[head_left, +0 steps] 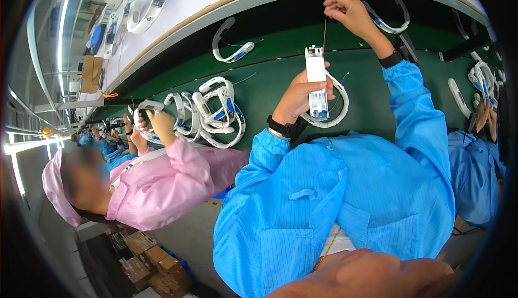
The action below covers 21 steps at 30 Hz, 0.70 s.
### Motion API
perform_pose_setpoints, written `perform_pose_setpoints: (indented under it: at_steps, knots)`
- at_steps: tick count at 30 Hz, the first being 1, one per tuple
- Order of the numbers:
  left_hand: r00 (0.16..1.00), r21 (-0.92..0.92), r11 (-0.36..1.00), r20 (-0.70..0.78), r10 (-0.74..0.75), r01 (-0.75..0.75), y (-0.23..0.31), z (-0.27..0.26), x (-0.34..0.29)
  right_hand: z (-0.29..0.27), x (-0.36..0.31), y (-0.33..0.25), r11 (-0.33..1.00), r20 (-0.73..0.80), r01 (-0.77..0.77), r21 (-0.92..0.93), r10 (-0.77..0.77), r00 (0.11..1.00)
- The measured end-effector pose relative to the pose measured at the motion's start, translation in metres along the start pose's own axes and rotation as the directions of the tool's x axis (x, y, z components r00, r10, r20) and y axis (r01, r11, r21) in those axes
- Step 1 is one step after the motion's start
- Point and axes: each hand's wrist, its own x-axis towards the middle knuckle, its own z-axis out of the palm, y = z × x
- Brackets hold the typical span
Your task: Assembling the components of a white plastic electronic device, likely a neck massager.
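the left hand (295, 97) is curled around a white housing (316, 74), thumb across its front and fingers behind, holding it upright just above the green table (377, 85). the right hand (348, 14) is raised beyond it, thumb and fingertips pinched together on a thin red wire (324, 31) that runs straight down to the housing's top end. exactly how much of the wire lies between those fingertips cannot be told.

the wire looks taut, so the main risk is probably strain: a sharp lift of the right hand, or a dip of the left, could pull it loose at its lower end or snap it. a weak pinch could let so fine a strand slip away. the left thumb bears on the housing's face, and if that grip eased, the housing could twist and tug the wire sideways. the white band (344, 106) loops out to the right, close to the table; catching it there could jerk the housing. the blue part (322, 114) at the lower end looks exposed to knocks.
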Motion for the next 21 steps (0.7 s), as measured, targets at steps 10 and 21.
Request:
perform_pose_setpoints:
  at_steps: [10, 21]
  knots:
    - [0.981, -0.326, 0.933, -0.166, 0.101, -0.151, 0.009, -0.007, 0.028, 0.009, -0.061, 0.084, 0.985, -0.163, -0.169, -0.026, 0.162, 0.973]
    - [0.852, -0.477, 0.711, -0.369, 0.37, -0.516, 0.055, -0.009, 0.037, 0.06, -0.197, 0.029, 0.066, 0.699, -0.716, 0.695, 0.174, 0.694]
